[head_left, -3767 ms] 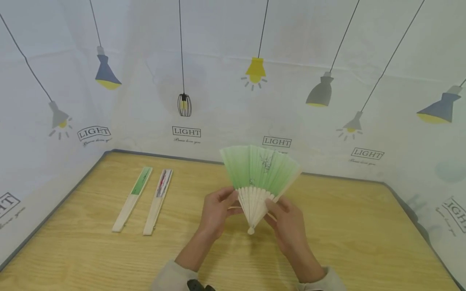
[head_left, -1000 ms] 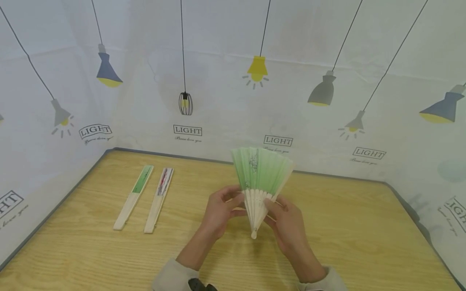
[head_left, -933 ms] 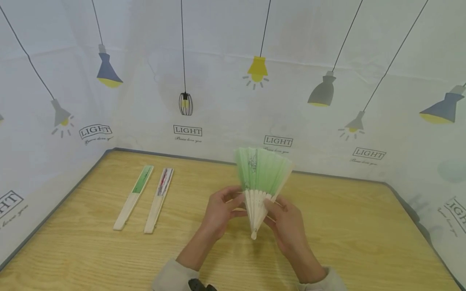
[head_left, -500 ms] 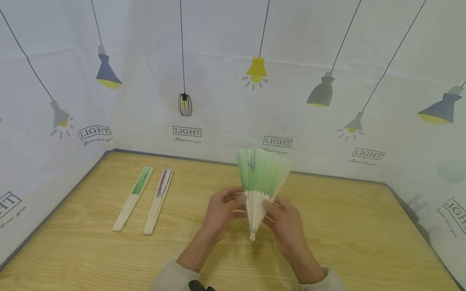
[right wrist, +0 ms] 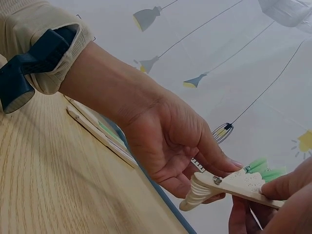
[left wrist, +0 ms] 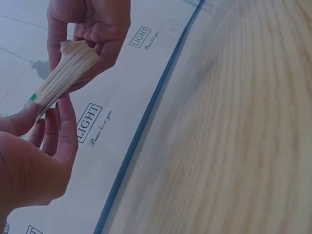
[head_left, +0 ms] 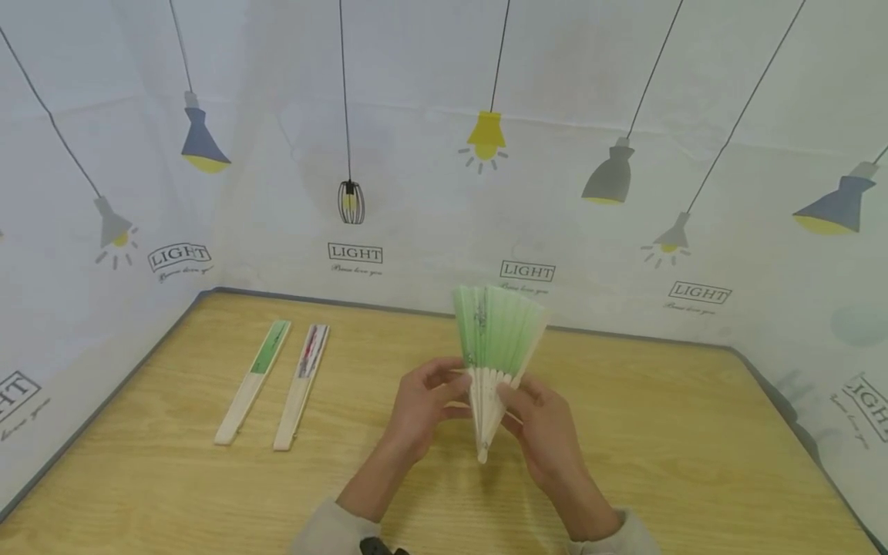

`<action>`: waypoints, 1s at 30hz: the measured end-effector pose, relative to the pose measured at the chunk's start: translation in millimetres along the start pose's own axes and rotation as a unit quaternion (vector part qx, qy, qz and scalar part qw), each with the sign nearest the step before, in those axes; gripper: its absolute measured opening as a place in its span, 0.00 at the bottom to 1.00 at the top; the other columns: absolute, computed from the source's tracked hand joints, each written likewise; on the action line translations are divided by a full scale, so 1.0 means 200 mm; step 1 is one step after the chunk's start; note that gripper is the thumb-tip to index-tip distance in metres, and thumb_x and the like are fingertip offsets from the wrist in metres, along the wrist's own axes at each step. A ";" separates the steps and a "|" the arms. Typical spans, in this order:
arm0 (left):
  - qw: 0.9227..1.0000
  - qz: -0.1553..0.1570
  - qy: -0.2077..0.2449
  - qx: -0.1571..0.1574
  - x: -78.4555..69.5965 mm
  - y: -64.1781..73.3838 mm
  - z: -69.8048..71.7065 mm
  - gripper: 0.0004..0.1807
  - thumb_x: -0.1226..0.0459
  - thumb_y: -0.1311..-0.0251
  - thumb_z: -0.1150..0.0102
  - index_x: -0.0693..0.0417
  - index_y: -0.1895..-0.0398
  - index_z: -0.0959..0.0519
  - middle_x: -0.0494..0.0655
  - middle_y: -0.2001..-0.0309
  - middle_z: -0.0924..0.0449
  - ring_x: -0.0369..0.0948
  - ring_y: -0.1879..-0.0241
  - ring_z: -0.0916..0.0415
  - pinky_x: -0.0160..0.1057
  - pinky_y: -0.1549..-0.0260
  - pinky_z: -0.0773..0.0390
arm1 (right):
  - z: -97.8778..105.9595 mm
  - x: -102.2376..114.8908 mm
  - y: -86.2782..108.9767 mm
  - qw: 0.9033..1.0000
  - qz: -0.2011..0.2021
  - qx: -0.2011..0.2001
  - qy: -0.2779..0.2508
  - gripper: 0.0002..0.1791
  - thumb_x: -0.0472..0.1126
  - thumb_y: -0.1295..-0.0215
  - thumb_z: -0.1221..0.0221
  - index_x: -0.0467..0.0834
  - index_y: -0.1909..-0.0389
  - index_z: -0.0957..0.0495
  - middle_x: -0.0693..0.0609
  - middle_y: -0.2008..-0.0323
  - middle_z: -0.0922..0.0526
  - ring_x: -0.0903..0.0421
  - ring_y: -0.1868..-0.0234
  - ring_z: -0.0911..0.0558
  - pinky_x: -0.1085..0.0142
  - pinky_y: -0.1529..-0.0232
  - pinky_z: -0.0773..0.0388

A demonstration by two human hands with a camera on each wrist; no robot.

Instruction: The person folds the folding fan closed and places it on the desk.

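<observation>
A green folding fan (head_left: 501, 331) with pale wooden ribs is partly spread, upright above the table, its pivot end pointing down. My left hand (head_left: 422, 405) pinches its left edge between thumb and fingers. On the right edge, my right hand (head_left: 548, 424) grips the ribs, thumb in front. The left wrist view shows the fan's stacked ribs (left wrist: 68, 73) end-on between both hands. In the right wrist view the metal pivot (right wrist: 217, 180) shows near the ribs' lower end. Fingers behind the fan are partly hidden.
Two folded fans lie side by side at the table's left: one with green cloth (head_left: 253, 381), one with a white and red pattern (head_left: 302, 385). The wooden table (head_left: 173, 493) is bounded by a white lamp-printed curtain (head_left: 416, 154) at the back and sides.
The fan in my hands has narrowed from a wide spread, its left ribs gathering toward the right. Both hands have drawn slightly closer together. The two folded fans stay in place.
</observation>
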State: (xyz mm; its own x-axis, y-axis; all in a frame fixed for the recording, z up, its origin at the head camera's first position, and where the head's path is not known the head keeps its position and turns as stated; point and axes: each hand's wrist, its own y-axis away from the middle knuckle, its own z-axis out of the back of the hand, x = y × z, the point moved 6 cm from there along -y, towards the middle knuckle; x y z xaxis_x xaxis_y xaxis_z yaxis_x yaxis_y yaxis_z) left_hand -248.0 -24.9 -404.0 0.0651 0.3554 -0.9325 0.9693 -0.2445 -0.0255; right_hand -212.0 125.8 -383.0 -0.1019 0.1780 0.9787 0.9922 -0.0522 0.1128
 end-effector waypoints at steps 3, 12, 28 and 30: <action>1.000 -0.004 -0.004 0.001 0.00 0.00 0.00 0.18 0.67 0.37 0.40 0.66 0.46 0.26 0.53 0.60 0.21 0.47 0.64 0.20 0.52 0.62 0.17 | 0.00 0.00 0.00 1.000 0.003 -0.003 -0.002 0.19 0.34 0.31 0.47 0.33 0.42 0.28 0.42 0.43 0.25 0.49 0.43 0.25 0.60 0.44 0.24; 1.000 0.002 -0.005 0.001 0.01 0.00 0.00 0.18 0.67 0.37 0.40 0.66 0.47 0.25 0.53 0.61 0.21 0.46 0.65 0.19 0.51 0.62 0.16 | 0.00 0.00 0.00 1.000 0.006 -0.011 -0.006 0.19 0.33 0.33 0.45 0.31 0.42 0.28 0.40 0.44 0.24 0.51 0.46 0.23 0.60 0.45 0.24; 1.000 0.003 -0.012 -0.005 0.00 0.00 0.00 0.18 0.67 0.39 0.38 0.64 0.46 0.24 0.54 0.61 0.21 0.46 0.66 0.20 0.50 0.63 0.16 | 0.00 0.00 0.00 1.000 0.006 0.006 -0.007 0.20 0.32 0.33 0.45 0.32 0.41 0.29 0.40 0.42 0.26 0.48 0.42 0.25 0.60 0.44 0.24; 1.000 0.002 -0.014 -0.005 0.00 0.00 0.00 0.19 0.67 0.40 0.38 0.65 0.46 0.24 0.55 0.60 0.21 0.46 0.66 0.20 0.50 0.63 0.16 | 0.00 -0.01 0.00 1.000 0.004 0.005 -0.007 0.20 0.32 0.33 0.45 0.32 0.42 0.29 0.41 0.42 0.26 0.49 0.42 0.25 0.60 0.44 0.24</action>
State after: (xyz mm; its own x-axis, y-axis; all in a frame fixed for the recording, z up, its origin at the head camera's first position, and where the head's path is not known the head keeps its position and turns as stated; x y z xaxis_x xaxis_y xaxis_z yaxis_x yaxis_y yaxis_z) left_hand -247.4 -24.4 -403.1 0.0629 0.3294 -0.9421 0.9712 -0.2377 -0.0183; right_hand -211.5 125.3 -384.5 -0.0936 0.1918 0.9770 0.9936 -0.0446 0.1040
